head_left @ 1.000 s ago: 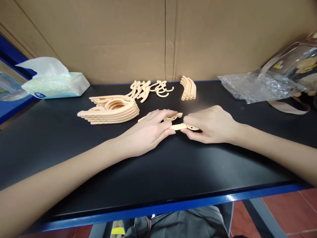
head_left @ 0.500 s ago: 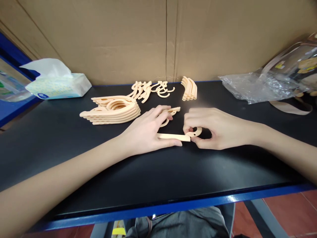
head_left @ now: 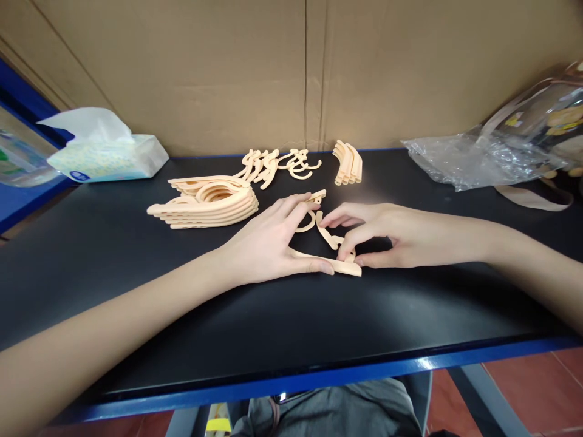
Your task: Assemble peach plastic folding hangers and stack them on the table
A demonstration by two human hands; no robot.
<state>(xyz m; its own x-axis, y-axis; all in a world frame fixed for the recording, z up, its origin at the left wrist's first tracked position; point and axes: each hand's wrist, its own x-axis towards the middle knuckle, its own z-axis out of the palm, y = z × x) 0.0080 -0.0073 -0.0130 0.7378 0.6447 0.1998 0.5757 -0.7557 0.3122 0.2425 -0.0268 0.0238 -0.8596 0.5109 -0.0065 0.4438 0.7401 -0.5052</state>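
Head view: left hand [head_left: 268, 249] fingers, right hand [head_left: 382, 233] fingers pinch hanger arm [head_left: 339, 265], now nearer table [head_left: 136, 303] edge.

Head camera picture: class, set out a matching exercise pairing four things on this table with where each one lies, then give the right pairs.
Things:
1. tissue pack
2. stack of peach hangers
3. clear plastic bag
4. peach arm piece

Places:
A. far right of the table
B. under the fingertips of the left hand and right hand
C. far left corner
D. left of centre, beyond the left hand

Pairs: 1-C, 2-D, 3-A, 4-B
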